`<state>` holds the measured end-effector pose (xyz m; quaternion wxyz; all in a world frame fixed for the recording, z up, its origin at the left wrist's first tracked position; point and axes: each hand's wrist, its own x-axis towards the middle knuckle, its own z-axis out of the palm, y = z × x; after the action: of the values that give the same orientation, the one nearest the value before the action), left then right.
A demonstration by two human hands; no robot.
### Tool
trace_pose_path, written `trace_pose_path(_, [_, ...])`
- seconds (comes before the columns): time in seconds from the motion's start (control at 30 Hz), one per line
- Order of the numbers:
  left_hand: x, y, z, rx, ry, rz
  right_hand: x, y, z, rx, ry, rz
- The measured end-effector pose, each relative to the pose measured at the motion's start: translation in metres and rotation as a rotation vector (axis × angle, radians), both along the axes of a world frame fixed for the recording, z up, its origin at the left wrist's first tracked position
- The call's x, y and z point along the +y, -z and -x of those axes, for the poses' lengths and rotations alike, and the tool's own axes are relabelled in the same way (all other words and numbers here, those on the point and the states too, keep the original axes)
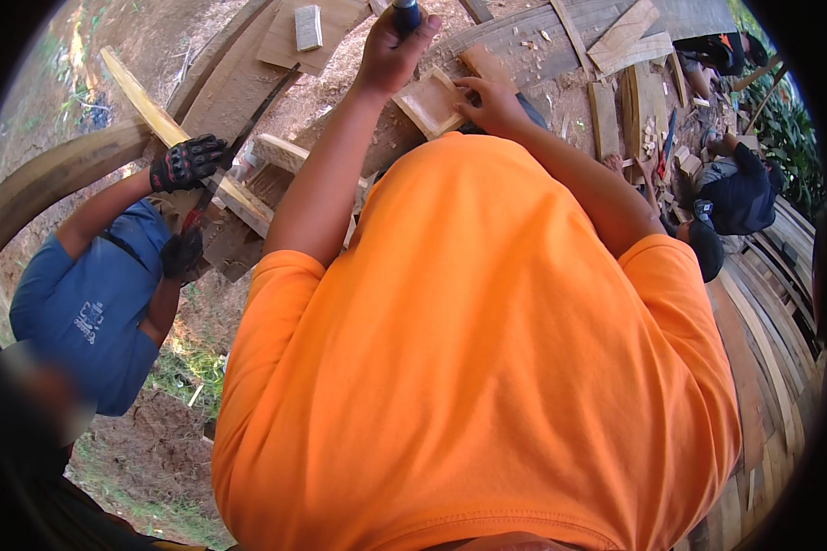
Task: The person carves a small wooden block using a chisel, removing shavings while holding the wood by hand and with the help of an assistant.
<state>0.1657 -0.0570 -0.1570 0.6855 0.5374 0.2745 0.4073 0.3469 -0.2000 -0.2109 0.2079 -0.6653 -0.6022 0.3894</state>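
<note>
My left hand [394, 53] is closed around a tool with a dark blue handle [405, 17], held up near the top edge of the view. The tool's far end is cut off, so its kind is not plain. Just below and to the right lies a small light wooden block [429, 101] with a square recess and a raised rim. My right hand [495, 105] grips that block's right edge with bent fingers. Part of the right hand's grip is hidden behind the hand itself.
At the left, a person in blue [96, 303] wearing black gloves holds a handsaw [248, 129] against a wooden strip [147, 103]. Boards [625, 37] and wood chips lie at the upper right. Another person [742, 191] crouches at the right, by stacked planks [753, 340].
</note>
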Motion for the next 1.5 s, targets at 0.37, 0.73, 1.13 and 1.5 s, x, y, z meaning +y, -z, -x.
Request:
trace_pose_path(0.37, [-0.002,0.001,-0.007,0.126,0.014,-0.162,0.022,0.004,-0.049,-0.388,0.029,-0.106])
trace_pose_path(0.73, [0.003,-0.002,-0.002,0.08,0.007,-0.106,0.087,-0.209,0.004,-0.219,-0.097,-0.568])
trace_pose_path(1.13, [0.005,0.014,-0.001,0.227,-0.072,-0.249,0.113,-0.222,-0.002,-0.195,-0.205,-0.618])
trace_pose_path(1.5, [0.007,0.005,0.01,0.217,-0.005,-0.175,0.134,-0.278,0.008,0.113,0.121,-0.752])
